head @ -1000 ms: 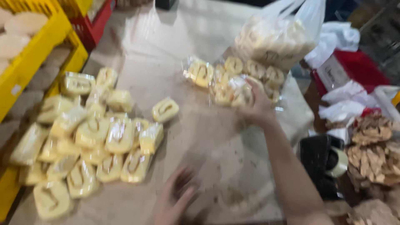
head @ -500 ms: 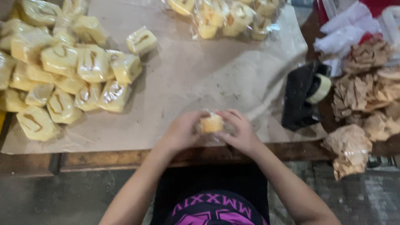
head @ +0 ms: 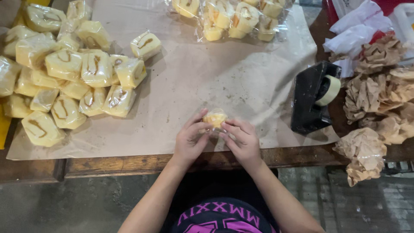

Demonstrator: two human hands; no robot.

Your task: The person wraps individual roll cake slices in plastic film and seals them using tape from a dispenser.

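Both my hands hold one small yellow cake piece in clear plastic wrap [head: 215,118] just above the near edge of the table. My left hand [head: 191,139] grips it from the left with thumb and fingers. My right hand [head: 241,140] pinches the wrap from the right. A heap of several wrapped yellow cake pieces [head: 64,73] lies at the left on the brown paper sheet [head: 207,73]. Another cluster of cake pieces in plastic [head: 233,15] lies at the top centre.
A black tape dispenser [head: 312,97] with a roll of clear tape stands right of my hands. Crumpled brown paper pieces [head: 379,103] pile up at the right edge. White bags [head: 358,26] lie at the top right. The wooden table edge [head: 129,164] runs below.
A second ago my right hand reached to the far cluster and my left rested on the paper. Both hands have since come together at the near edge around one cake piece.
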